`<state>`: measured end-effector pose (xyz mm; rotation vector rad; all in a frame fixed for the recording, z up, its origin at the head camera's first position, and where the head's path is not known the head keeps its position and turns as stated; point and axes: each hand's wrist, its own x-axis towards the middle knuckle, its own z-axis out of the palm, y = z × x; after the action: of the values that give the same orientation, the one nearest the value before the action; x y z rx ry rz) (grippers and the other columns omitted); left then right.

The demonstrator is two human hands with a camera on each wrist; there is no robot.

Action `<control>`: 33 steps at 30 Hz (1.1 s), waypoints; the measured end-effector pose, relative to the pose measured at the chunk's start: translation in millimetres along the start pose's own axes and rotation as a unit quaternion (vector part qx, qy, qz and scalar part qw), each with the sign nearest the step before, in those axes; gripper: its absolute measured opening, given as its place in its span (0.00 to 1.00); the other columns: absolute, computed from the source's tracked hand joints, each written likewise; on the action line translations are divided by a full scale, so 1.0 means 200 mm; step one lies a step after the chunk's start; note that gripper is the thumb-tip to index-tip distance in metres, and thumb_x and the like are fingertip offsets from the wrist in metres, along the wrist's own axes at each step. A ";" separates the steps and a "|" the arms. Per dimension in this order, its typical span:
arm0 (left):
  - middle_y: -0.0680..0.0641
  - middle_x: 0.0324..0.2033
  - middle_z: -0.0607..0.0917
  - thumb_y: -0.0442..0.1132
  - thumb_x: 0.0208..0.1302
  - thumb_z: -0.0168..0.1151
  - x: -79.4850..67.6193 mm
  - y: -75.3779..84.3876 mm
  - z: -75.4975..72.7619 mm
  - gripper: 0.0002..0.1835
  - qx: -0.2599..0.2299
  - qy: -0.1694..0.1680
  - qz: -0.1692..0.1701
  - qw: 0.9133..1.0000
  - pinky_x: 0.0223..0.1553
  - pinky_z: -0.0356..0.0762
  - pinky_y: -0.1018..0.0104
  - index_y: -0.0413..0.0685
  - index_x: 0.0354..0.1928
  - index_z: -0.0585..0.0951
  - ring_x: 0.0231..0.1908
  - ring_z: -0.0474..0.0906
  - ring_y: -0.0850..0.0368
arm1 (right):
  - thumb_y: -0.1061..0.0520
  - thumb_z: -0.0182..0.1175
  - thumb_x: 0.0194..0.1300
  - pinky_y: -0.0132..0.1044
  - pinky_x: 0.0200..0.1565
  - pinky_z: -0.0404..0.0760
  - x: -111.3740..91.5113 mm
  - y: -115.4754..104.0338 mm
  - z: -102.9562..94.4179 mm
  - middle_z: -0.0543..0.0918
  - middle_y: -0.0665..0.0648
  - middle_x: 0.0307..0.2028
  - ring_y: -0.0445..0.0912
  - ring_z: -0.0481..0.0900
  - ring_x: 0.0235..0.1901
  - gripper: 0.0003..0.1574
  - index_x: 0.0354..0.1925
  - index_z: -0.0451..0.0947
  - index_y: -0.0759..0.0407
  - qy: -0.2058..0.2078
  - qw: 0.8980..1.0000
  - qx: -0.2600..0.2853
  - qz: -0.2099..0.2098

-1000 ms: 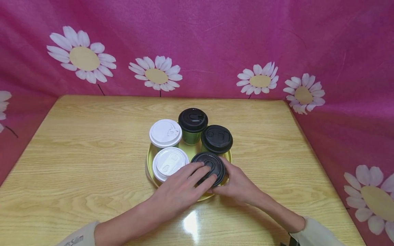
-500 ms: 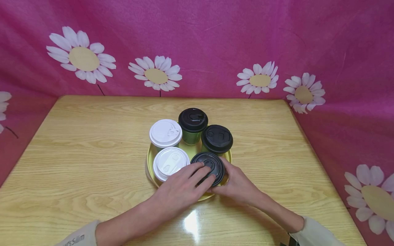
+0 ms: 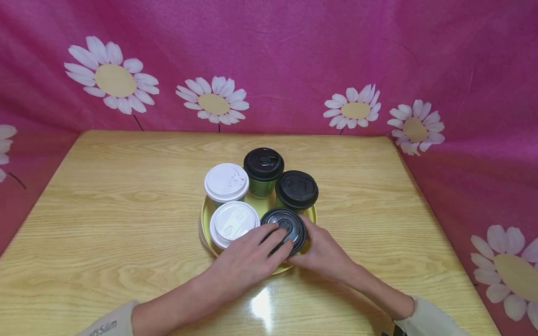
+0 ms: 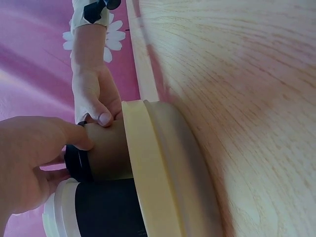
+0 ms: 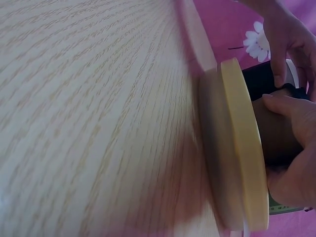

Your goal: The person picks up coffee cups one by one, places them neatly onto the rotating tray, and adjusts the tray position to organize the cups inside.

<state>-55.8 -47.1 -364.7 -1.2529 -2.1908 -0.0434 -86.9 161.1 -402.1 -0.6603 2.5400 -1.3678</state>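
Near the front right of a round yellow tray (image 3: 204, 228) stands a brown paper cup (image 4: 109, 155) with a black lid (image 3: 297, 226). My left hand (image 3: 245, 259) holds this lid from above, fingers spread over its top and thumb at the near side just under its edge. From the right, my right hand (image 3: 323, 252) grips the cup's body below the lid, with the thumb on the near side. The far fingers of the right hand are mostly hidden behind the cup. Close to my left hand is a cup with a white lid (image 3: 231, 221).
Three more lidded cups share the tray: a white-lidded cup (image 3: 226, 181) at the left, a green cup (image 3: 261, 187) with a black lid at the back, and another black-lidded cup (image 3: 296, 189) at the right. A wooden table (image 3: 126, 210) carries the tray, before a pink flowered cloth (image 3: 277, 56).
The fingers of my left hand have shifted very slightly on the lid, toward the near left. The right hand keeps its grip, and the cups stand almost as before.
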 end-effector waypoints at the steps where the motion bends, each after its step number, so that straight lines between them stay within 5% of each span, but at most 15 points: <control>1: 0.43 0.44 0.75 0.31 0.66 0.33 0.00 0.00 0.00 0.19 0.001 0.001 0.000 1.000 0.53 0.70 0.62 0.42 0.46 0.76 0.48 0.71 0.47 | 0.52 0.76 0.39 0.36 0.53 0.71 0.00 0.00 0.00 0.76 0.41 0.49 0.36 0.73 0.49 0.48 0.59 0.64 0.43 0.001 1.000 -0.003 -0.003; 10: 0.43 0.43 0.76 0.30 0.65 0.32 0.00 0.01 0.00 0.19 0.019 0.001 0.004 1.000 0.53 0.70 0.63 0.43 0.45 0.76 0.47 0.72 0.47 | 0.46 0.76 0.37 0.34 0.49 0.74 -0.01 -0.01 0.00 0.77 0.40 0.46 0.35 0.74 0.46 0.47 0.57 0.67 0.46 0.021 0.997 -0.078 -0.010; 21: 0.43 0.44 0.76 0.29 0.65 0.32 0.00 0.01 0.00 0.19 0.022 -0.007 0.005 1.000 0.54 0.69 0.62 0.43 0.44 0.76 0.48 0.72 0.47 | 0.37 0.73 0.35 0.36 0.39 0.77 -0.01 -0.04 -0.01 0.79 0.46 0.42 0.39 0.76 0.40 0.46 0.53 0.70 0.50 0.049 0.971 -0.236 -0.011; 33: 0.43 0.46 0.75 0.31 0.64 0.34 0.01 0.00 0.00 0.17 0.000 -0.025 0.002 1.000 0.58 0.64 0.61 0.43 0.45 0.74 0.50 0.70 0.47 | 0.22 0.60 0.39 0.34 0.37 0.77 -0.02 -0.06 -0.04 0.78 0.45 0.42 0.36 0.75 0.38 0.49 0.52 0.70 0.49 0.040 0.958 -0.283 -0.020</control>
<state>-56.5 -45.7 -364.0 -1.2710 -2.2302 -0.0099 -82.5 163.8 -388.3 -0.7553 3.0169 -0.6680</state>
